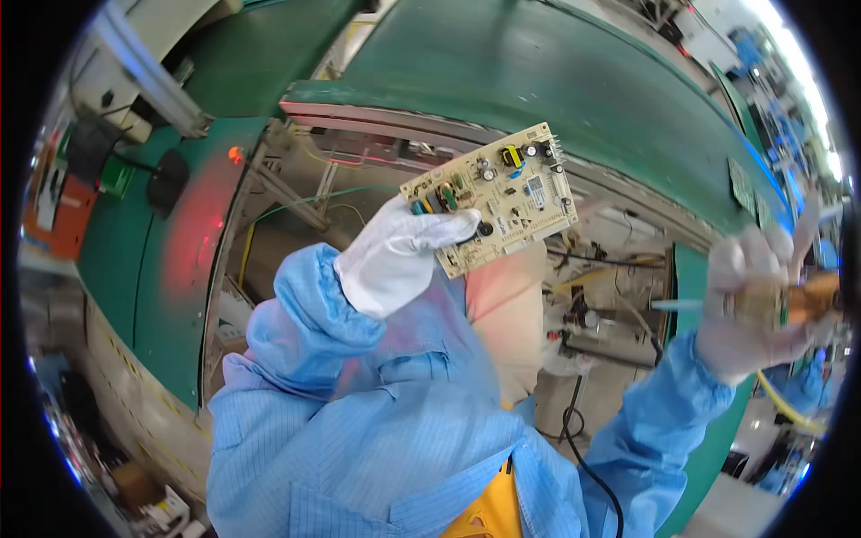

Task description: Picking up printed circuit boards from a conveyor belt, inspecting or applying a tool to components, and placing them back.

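A tan circuit board (516, 202) sits in front of my body, tilted up to the right, its components facing up. My left hand (395, 255), in a white glove, grips the board's lower left corner with the thumb on top. The fingers beneath the board are hidden. Out at the far right, my right hand (749, 260), also gloved, is closed round a blurred brown and tan object (807, 300). A thin pale blue piece (677, 305) sticks out on the left side of that hand. The blur hides what kind of thing it is.
A green conveyor belt (502, 58) with a metal edge runs across the far side. Green boards (743, 188) lie at its right end. On the left stands a green worktop (170, 269) with red light on it. A black cable (583, 466) hangs near my right arm.
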`<state>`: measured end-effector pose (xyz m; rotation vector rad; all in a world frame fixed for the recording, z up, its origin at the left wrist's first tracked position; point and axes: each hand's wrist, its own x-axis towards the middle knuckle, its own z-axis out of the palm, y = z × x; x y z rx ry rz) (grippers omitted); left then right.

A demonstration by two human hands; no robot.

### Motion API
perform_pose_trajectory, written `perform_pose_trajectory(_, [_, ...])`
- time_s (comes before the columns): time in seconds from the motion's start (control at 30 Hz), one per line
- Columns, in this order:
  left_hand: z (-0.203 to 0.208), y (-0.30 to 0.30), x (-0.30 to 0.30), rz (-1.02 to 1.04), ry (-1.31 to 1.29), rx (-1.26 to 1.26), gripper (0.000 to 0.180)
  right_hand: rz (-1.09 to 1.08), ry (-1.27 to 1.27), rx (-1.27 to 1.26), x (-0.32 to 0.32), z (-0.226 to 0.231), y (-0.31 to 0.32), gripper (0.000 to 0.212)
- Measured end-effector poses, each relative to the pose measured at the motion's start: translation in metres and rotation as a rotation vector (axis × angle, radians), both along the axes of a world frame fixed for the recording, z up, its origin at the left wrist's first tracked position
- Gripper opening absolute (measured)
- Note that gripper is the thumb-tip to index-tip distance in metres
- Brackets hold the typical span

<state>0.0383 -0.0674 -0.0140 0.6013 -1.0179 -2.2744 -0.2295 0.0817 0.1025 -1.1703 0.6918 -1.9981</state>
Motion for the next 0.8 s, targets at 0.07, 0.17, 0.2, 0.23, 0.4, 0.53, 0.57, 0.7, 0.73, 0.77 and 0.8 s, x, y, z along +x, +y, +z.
perform_pose_trajectory(0.07, [0.012,-0.020,0.010,0.031,0.055,-0.032,0.044,0.069,-0.114,-0.105,-0.010,-0.008,0.006,0.091])
perform_pose_trajectory(0.17, [0.030,-0.061,0.032,0.212,0.104,-0.091,0.037,0.274,-0.097,0.108,-0.075,-0.015,0.027,0.085])
perform_pose_trajectory(0.2, [0.029,-0.080,0.052,0.279,0.088,-0.120,0.037,0.279,-0.091,0.214,-0.086,-0.029,0.018,0.079])
perform_pose_trajectory(0.23, [0.023,-0.108,0.058,0.390,-0.013,-0.317,0.027,0.218,-0.055,0.330,-0.088,-0.025,0.021,0.074])
perform_pose_trajectory(0.4, [0.019,-0.224,0.105,0.846,-0.530,-0.654,0.037,-0.385,0.164,0.696,-0.090,-0.031,-0.002,0.061])
perform_pose_trajectory(0.53, [0.003,-0.313,0.148,0.927,-0.953,-0.913,0.043,-0.483,0.152,0.791,-0.197,-0.063,0.002,0.047])
perform_pose_trajectory(0.57, [-0.021,-0.354,0.185,0.792,-0.864,-0.973,0.048,-0.456,0.153,0.826,-0.232,-0.070,0.005,0.046])
perform_pose_trajectory(0.7, [-0.068,-0.423,0.304,0.839,-1.247,-1.161,0.071,-1.030,0.484,1.160,-0.258,-0.085,-0.029,0.048])
perform_pose_trajectory(0.73, [-0.071,-0.438,0.318,0.831,-1.299,-1.173,0.071,-1.140,0.615,1.238,-0.284,-0.095,-0.025,0.046])
perform_pose_trajectory(0.77, [-0.076,-0.445,0.309,0.803,-1.264,-1.191,0.071,-1.233,0.757,1.328,-0.309,-0.107,-0.021,0.045])
perform_pose_trajectory(0.8, [-0.078,-0.449,0.300,0.795,-1.289,-1.052,0.068,-1.272,0.743,1.348,-0.325,-0.112,-0.011,0.045])
